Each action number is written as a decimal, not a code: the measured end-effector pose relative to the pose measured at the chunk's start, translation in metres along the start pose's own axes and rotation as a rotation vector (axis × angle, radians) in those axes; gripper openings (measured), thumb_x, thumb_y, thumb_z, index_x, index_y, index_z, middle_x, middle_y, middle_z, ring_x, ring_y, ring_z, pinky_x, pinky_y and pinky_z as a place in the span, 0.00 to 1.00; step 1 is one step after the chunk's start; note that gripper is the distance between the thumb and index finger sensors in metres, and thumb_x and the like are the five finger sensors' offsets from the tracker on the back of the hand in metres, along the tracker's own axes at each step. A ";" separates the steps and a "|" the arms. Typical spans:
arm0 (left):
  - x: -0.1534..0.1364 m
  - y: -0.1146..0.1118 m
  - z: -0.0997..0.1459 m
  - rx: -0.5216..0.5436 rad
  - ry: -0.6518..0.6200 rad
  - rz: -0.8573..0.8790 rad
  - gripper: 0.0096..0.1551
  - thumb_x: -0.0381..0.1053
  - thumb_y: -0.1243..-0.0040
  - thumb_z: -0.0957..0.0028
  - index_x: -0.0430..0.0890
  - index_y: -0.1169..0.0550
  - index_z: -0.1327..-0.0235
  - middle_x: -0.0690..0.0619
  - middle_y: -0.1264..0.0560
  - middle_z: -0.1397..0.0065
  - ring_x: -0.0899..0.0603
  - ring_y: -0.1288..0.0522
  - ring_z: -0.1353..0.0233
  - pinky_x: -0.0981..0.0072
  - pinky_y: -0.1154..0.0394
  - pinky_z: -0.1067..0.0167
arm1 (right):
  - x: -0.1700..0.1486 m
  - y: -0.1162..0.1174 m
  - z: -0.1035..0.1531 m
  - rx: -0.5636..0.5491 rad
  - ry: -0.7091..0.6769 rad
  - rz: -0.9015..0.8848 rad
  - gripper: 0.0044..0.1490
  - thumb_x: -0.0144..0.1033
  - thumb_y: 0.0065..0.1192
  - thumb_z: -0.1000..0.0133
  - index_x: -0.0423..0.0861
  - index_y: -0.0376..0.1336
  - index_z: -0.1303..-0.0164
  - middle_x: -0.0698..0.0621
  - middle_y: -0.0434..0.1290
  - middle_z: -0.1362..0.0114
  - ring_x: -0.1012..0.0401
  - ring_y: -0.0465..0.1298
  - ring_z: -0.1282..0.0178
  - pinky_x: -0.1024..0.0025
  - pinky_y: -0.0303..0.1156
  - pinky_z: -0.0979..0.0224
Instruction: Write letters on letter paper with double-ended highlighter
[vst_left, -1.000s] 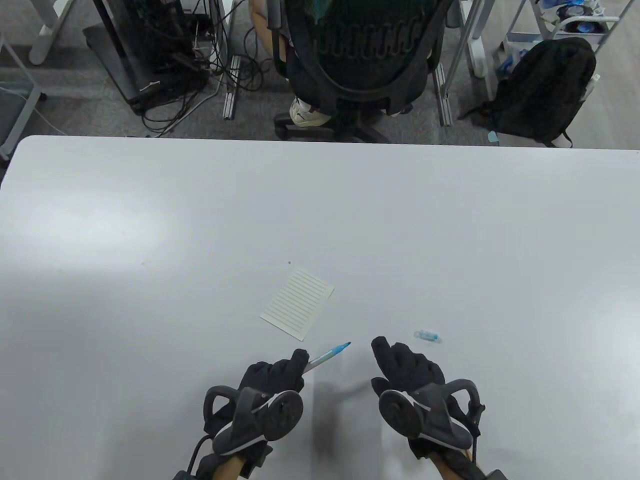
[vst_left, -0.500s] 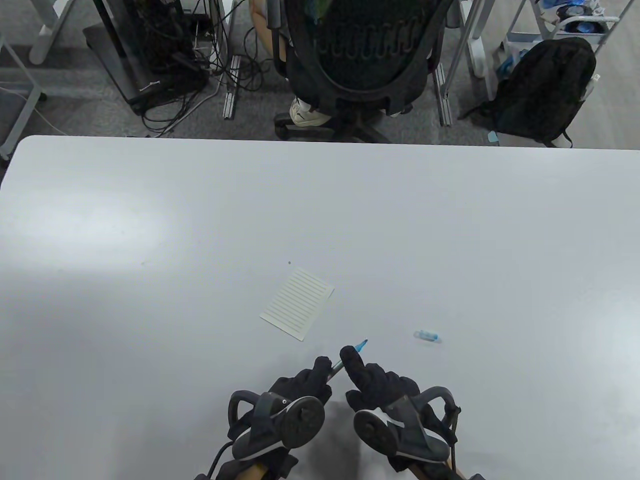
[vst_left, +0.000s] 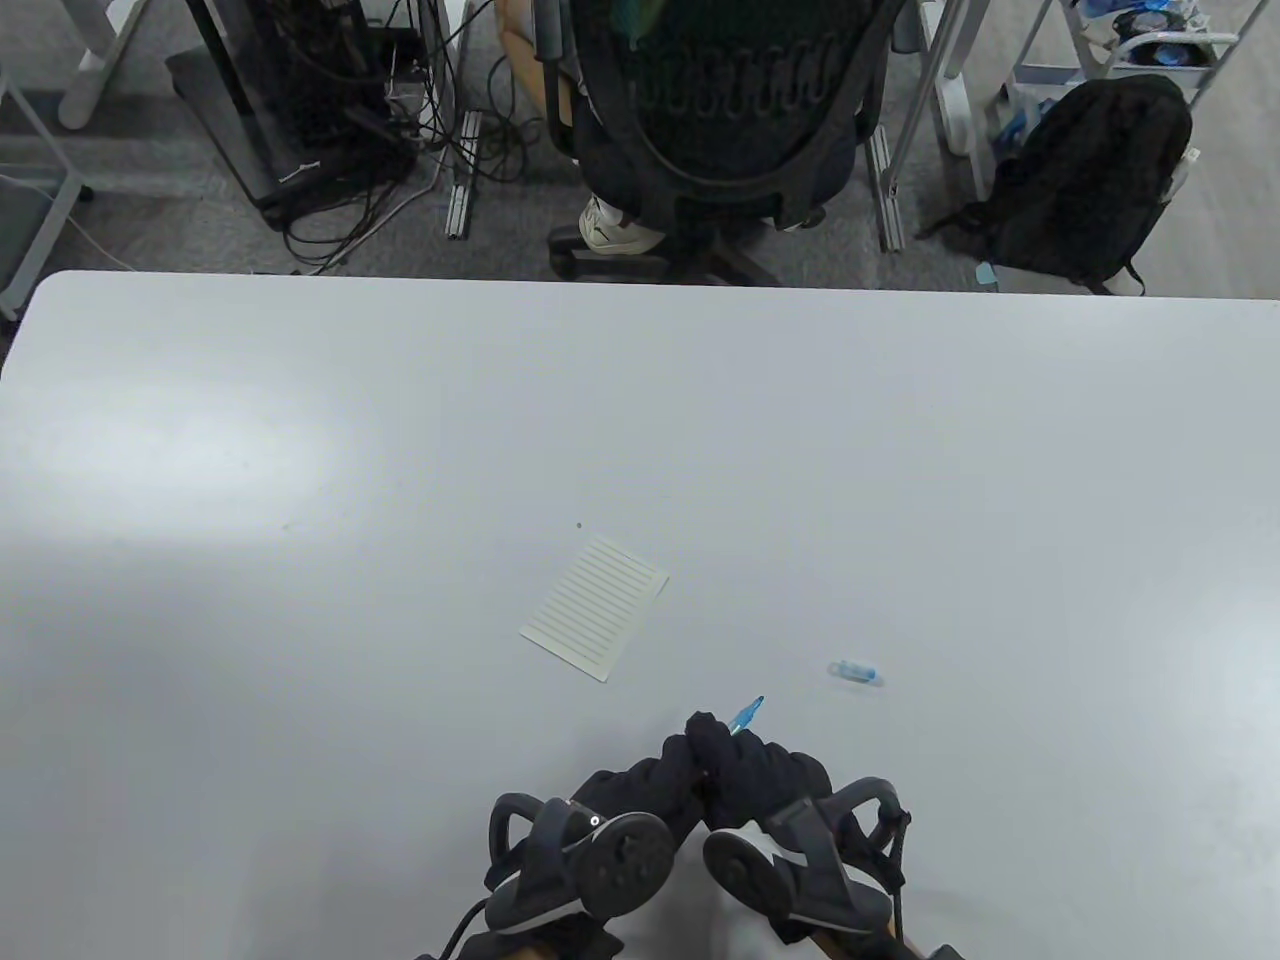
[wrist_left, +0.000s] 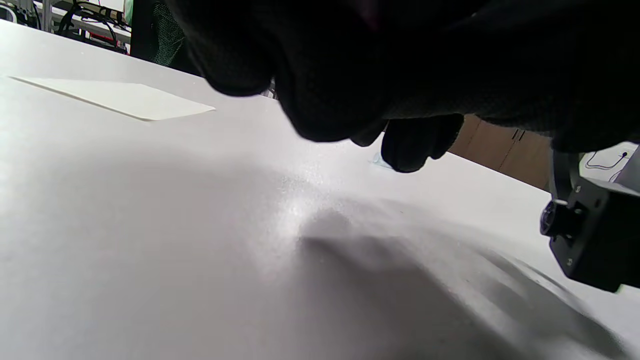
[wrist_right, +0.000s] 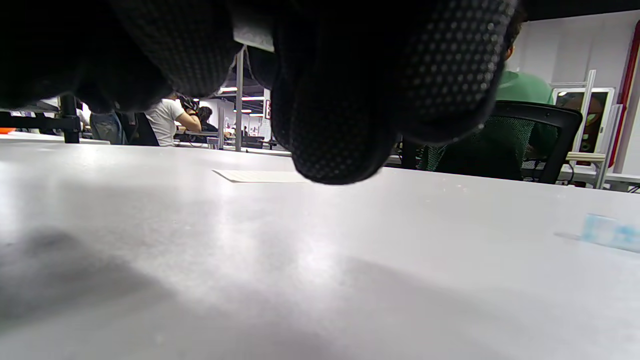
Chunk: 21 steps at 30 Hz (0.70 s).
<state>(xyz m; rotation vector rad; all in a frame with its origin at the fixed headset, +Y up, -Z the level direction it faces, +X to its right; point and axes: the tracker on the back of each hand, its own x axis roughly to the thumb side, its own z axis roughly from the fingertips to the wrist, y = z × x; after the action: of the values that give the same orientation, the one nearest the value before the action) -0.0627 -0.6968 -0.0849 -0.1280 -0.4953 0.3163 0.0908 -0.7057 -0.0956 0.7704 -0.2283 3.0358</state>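
A small lined letter paper lies flat on the white table, just beyond my hands; it also shows in the wrist views as a pale paper sheet and a thin paper strip. The blue highlighter shows only its bare tip, pointing up and right; its body is hidden between the gloves. My left hand and right hand are pressed together at the near edge, fingers of both curled around the highlighter. Its clear blue cap lies loose to the right, seen also as a blurred cap.
A black office chair with a seated person stands past the table's far edge. A black backpack sits on the floor at the far right, and cables and a computer stand at the far left.
My hands have come together: the left moved right with the highlighter, the right moved left and closed its fingers onto it. The tip has shifted right and toward me. Paper and cap stayed put.
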 end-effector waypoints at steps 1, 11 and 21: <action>-0.001 0.000 0.001 0.002 -0.001 0.002 0.35 0.58 0.57 0.33 0.41 0.34 0.18 0.50 0.22 0.30 0.58 0.15 0.46 0.56 0.23 0.27 | -0.001 0.000 0.000 -0.004 0.004 0.004 0.37 0.49 0.58 0.41 0.44 0.61 0.24 0.39 0.80 0.40 0.52 0.85 0.55 0.56 0.82 0.51; -0.026 0.001 0.008 0.035 0.052 -0.001 0.39 0.65 0.64 0.35 0.47 0.39 0.14 0.50 0.27 0.22 0.52 0.19 0.34 0.48 0.28 0.23 | -0.027 -0.003 0.001 -0.002 0.097 0.008 0.34 0.53 0.56 0.42 0.47 0.62 0.28 0.39 0.79 0.40 0.50 0.84 0.54 0.55 0.81 0.50; -0.037 0.004 0.014 0.070 0.133 -0.107 0.39 0.65 0.63 0.35 0.47 0.39 0.14 0.47 0.32 0.18 0.49 0.23 0.28 0.44 0.30 0.22 | -0.051 -0.007 0.007 -0.042 0.172 0.034 0.28 0.50 0.41 0.38 0.49 0.68 0.40 0.36 0.79 0.46 0.51 0.83 0.59 0.52 0.80 0.53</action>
<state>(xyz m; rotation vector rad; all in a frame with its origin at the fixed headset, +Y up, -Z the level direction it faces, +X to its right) -0.1018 -0.7043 -0.0900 -0.0534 -0.3572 0.2182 0.1390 -0.6984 -0.1129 0.5041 -0.3055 3.0947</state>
